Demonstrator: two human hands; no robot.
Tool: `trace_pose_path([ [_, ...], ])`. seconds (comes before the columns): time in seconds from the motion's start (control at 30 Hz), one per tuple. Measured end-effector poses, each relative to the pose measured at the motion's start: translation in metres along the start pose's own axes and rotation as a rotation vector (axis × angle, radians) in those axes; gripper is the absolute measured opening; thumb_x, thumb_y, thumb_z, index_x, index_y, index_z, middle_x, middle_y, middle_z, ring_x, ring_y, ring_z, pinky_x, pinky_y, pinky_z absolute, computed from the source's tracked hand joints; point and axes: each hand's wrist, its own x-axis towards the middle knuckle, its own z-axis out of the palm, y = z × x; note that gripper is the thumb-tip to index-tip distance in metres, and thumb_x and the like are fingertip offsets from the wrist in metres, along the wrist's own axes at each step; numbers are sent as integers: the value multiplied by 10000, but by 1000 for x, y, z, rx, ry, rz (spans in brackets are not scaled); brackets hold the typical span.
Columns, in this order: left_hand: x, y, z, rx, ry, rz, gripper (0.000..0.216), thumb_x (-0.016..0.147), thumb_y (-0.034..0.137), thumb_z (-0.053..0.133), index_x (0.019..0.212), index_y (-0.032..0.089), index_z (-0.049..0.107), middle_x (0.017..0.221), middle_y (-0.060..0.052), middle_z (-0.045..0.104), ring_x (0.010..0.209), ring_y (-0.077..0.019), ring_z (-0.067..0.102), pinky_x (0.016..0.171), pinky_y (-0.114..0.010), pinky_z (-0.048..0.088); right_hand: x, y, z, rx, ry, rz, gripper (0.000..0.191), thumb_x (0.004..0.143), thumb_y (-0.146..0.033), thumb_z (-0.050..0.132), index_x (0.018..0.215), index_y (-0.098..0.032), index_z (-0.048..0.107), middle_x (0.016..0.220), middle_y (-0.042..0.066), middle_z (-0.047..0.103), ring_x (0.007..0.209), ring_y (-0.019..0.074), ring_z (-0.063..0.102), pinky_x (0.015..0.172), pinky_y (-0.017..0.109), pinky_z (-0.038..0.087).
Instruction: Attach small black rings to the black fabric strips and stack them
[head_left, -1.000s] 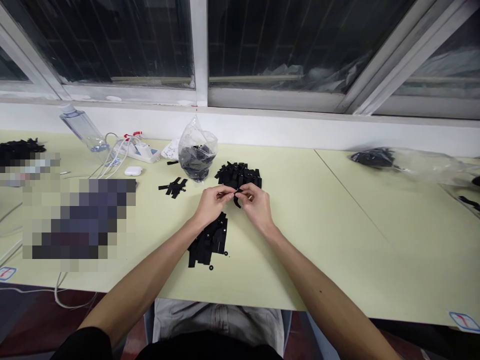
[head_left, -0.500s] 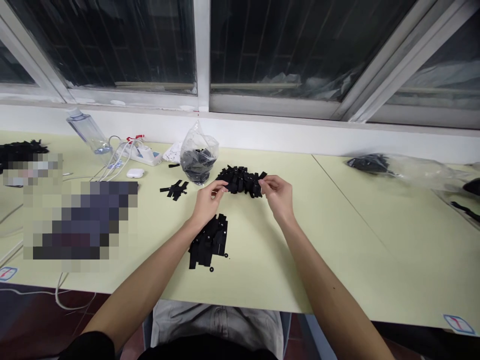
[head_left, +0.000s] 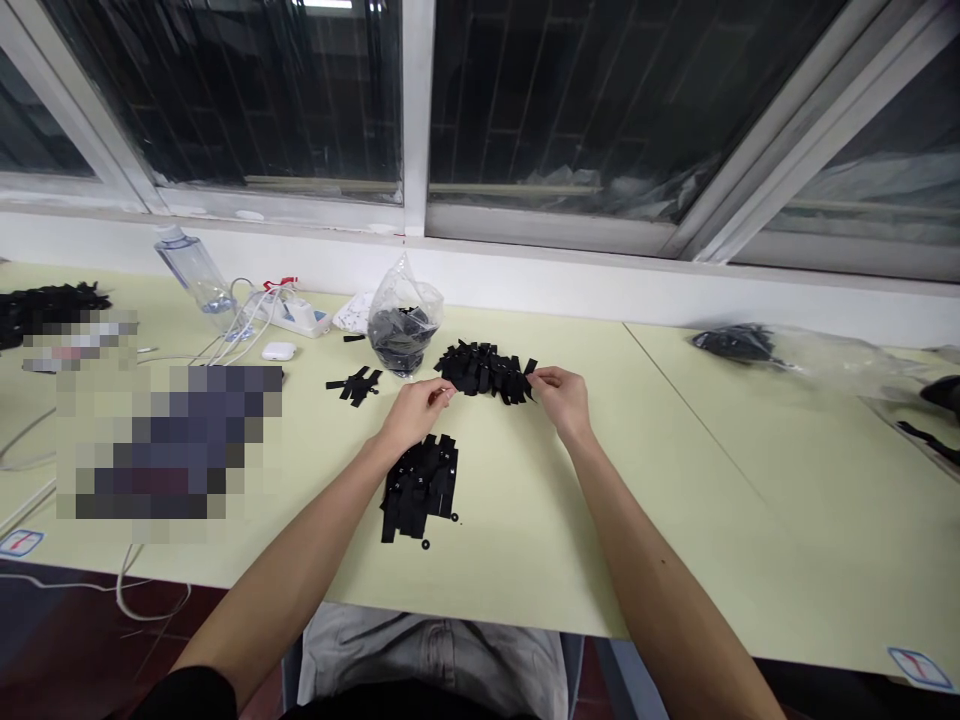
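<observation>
A heap of short black strips (head_left: 484,370) lies on the table in front of me. My right hand (head_left: 564,402) is at the heap's right end, thumb and fingers pinched on a black strip there. My left hand (head_left: 416,414) is closed in a pinch at the heap's lower left; a tiny bit shows at its fingertips, too small to name. Below that hand, a flatter stack of black strips with small metallic pieces (head_left: 420,490) rests on the table. Two small black rings lie by its lower edge, one of them a black washer-like ring (head_left: 426,545).
Behind the heap stands a clear bag of black pieces (head_left: 403,335), with a small pile of black strips (head_left: 355,385) beside it. Leftward are a white earbud case (head_left: 278,351), power strip (head_left: 304,317), cables and bottle (head_left: 196,275). Another plastic bag (head_left: 810,358) lies far right.
My left hand has drawn slightly away from the heap, its fingers now pinched closer together. The right hand stays at the heap's right end. The whole view has shifted a little.
</observation>
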Motion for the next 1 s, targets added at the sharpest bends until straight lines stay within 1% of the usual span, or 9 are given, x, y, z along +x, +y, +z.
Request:
trace_pose_path([
  [0.17, -1, -3, 0, 29, 9, -17, 284, 962, 370, 480, 1035, 206, 700, 797, -20, 707, 716, -159, 644, 697, -251, 471, 15, -6, 8, -89, -44, -98, 277, 794, -384, 628, 901, -154, 738, 888, 109, 745, 827, 248, 671, 782, 375, 492],
  [0.27, -1, -5, -2, 28, 38, -26, 279, 965, 366, 476, 1047, 214, 694, 805, -17, 704, 732, -157, 648, 716, -249, 479, 11, -12, 7, -169, 11, -182, 310, 835, -398, 593, 985, -156, 715, 901, 101, 737, 787, 234, 648, 780, 389, 487],
  [0.37, 0, -4, -3, 19, 59, -27, 266, 964, 354, 482, 1063, 216, 687, 809, -18, 702, 757, -160, 659, 740, -251, 488, -7, -24, 4, -189, 35, -280, 279, 874, -403, 565, 950, -172, 702, 867, 84, 718, 717, 211, 611, 718, 370, 476],
  [0.43, -1, -2, -2, 13, 64, -22, 261, 963, 345, 488, 1074, 213, 684, 816, -24, 704, 776, -165, 668, 742, -253, 492, -24, -37, 4, -122, -112, -318, 275, 898, -419, 554, 921, -188, 701, 801, 65, 700, 677, 199, 594, 654, 342, 465],
  [0.57, -2, 2, 0, 21, 59, 0, 261, 963, 336, 489, 1082, 212, 686, 828, -27, 707, 764, -167, 664, 725, -257, 496, -58, -60, 17, -34, -654, -424, 240, 907, -418, 590, 933, -214, 713, 854, 48, 705, 717, 185, 606, 644, 318, 460],
  [0.63, -3, 2, 0, 36, 59, 12, 253, 961, 325, 494, 1084, 214, 685, 841, -24, 707, 747, -161, 655, 723, -258, 494, -70, -65, 25, -64, -786, -485, 189, 906, -377, 616, 953, -222, 713, 876, 38, 695, 720, 170, 592, 654, 313, 451],
  [0.7, -3, 1, -1, 47, 63, 20, 251, 962, 318, 494, 1091, 216, 683, 853, -22, 707, 748, -157, 651, 724, -257, 491, -78, -64, 32, -104, -847, -543, 145, 898, -327, 644, 979, -225, 709, 918, 44, 681, 809, 182, 596, 719, 324, 462],
  [0.83, -2, -1, -2, 51, 67, 22, 257, 965, 330, 492, 1098, 216, 681, 855, -22, 705, 757, -156, 649, 714, -252, 485, -80, -56, 39, -171, -873, -599, 131, 887, -267, 667, 1008, -239, 705, 1012, 59, 648, 1008, 217, 558, 860, 366, 453],
  [1.0, -2, -1, -1, 48, 69, 26, 265, 968, 342, 491, 1095, 213, 684, 835, -18, 699, 720, -149, 636, 699, -252, 477, -77, -50, 42, -127, -883, -569, 64, 872, -256, 680, 912, -221, 717, 935, 55, 642, 937, 208, 562, 813, 355, 453],
])
